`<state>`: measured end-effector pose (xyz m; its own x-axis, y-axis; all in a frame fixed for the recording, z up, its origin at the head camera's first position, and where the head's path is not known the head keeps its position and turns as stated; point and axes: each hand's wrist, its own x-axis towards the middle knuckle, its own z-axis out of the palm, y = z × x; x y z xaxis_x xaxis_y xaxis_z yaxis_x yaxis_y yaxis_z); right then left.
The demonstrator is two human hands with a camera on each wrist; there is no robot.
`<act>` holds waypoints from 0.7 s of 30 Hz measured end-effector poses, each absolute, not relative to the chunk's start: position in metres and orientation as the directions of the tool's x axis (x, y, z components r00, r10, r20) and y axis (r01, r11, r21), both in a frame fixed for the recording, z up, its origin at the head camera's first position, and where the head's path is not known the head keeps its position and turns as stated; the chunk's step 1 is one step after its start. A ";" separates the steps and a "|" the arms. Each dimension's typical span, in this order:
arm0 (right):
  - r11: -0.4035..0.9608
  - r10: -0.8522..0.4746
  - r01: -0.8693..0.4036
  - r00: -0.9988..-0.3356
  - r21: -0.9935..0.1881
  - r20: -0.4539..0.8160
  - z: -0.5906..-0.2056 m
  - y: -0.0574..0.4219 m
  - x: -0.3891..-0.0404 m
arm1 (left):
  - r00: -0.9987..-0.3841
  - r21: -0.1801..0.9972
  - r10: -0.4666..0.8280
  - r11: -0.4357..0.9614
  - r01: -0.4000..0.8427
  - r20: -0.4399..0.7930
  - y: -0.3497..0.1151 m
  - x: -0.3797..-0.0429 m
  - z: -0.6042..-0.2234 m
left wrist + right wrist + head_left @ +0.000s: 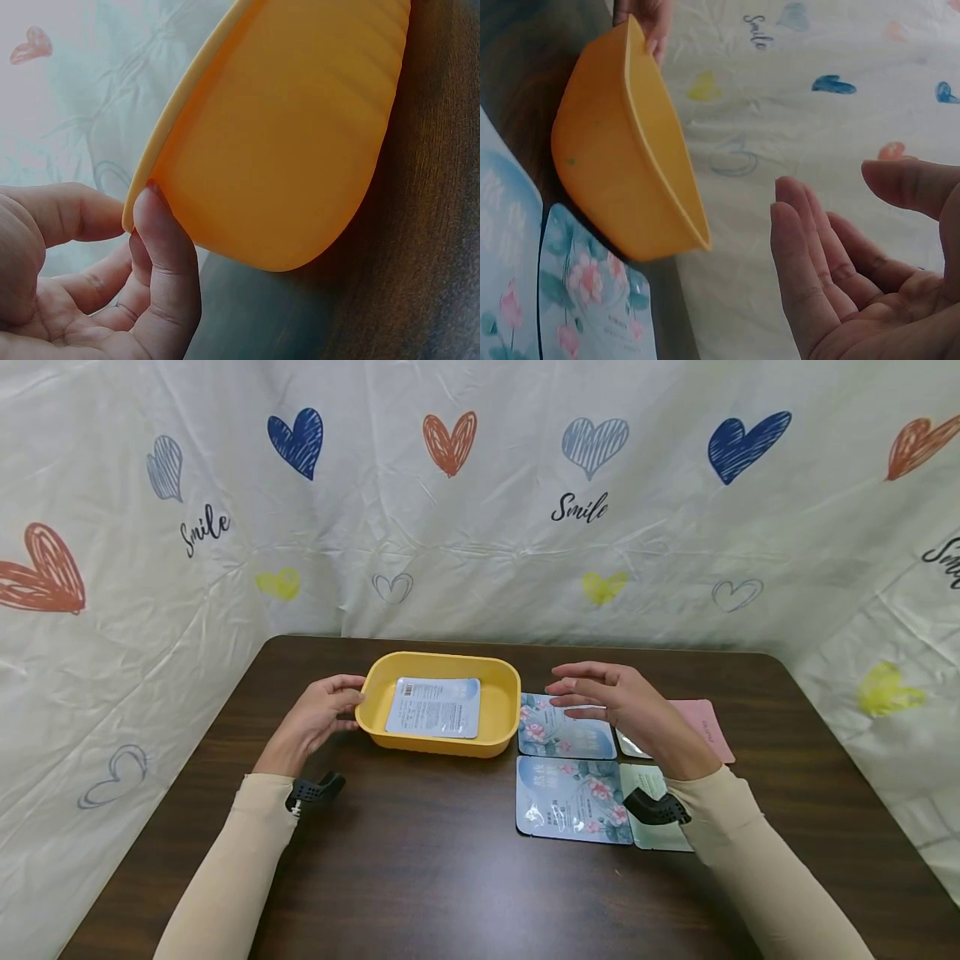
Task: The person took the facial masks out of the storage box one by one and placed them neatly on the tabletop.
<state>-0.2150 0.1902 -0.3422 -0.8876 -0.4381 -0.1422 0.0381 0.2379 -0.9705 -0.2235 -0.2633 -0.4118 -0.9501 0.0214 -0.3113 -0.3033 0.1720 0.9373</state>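
A yellow plastic basin [491, 693] stands on the table, and a pale blue sheet mask packet [435, 708] lies inside it, text side up. At the basin's left end my left hand [318, 717] pinches the rim between thumb and fingers; the left wrist view shows the rim [154, 142] in that pinch. My right hand [626, 706] hovers right of the basin with fingers extended and nothing in them. Beneath and near it lie a blue floral packet [562, 731], a second blue floral packet [573, 802], a green packet [660, 835] and a pink packet [708, 727].
Part of another whitish packet [630, 747] shows under the right hand. The dark wooden table [420, 860] ends at a white cloth backdrop [480, 585] printed with hearts. A black strap [656, 807] sits on the right wrist, another strap [315, 789] on the left.
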 end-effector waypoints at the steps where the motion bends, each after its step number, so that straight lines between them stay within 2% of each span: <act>1: 0.224 -0.443 0.037 -0.886 -0.974 -0.135 -0.342 0.186 -0.216 | -0.950 0.938 0.021 0.171 -0.303 -0.311 -0.263 -0.224 -0.412; 11: 0.101 -0.496 0.046 -0.864 -0.994 -0.090 -0.342 0.150 -0.228 | -0.952 0.940 0.024 0.166 -0.297 -0.305 -0.264 -0.224 -0.413; 21: 0.083 -0.506 0.066 -0.857 -0.994 -0.099 -0.347 0.127 -0.241 | -0.950 0.940 0.021 0.159 -0.303 -0.311 -0.265 -0.225 -0.414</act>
